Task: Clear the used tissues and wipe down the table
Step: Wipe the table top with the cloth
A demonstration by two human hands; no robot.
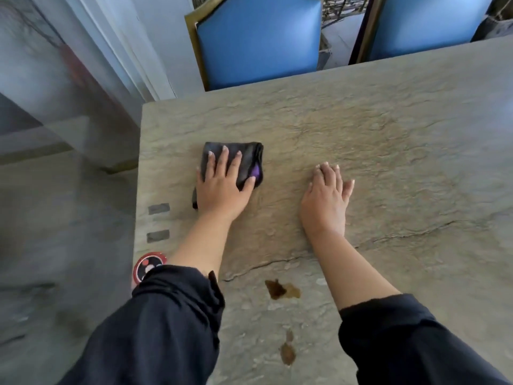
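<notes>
A folded dark grey cloth [244, 154] with a purple patch lies on the stone-patterned table [388, 140] near its left edge. My left hand [222, 187] presses flat on the cloth, fingers spread over it. My right hand [326, 198] rests palm-down on the bare tabletop to the right, fingers apart, holding nothing. Two brown liquid stains mark the table closer to me: a larger stain [281, 289] and a smaller stain [287, 352]. No tissues are in view.
Two blue chairs [258, 43] [427, 23] with gold frames stand at the table's far side. A round red and black sticker [148, 266] and two grey rectangular marks [158, 208] sit along the left edge. Grey floor lies to the left.
</notes>
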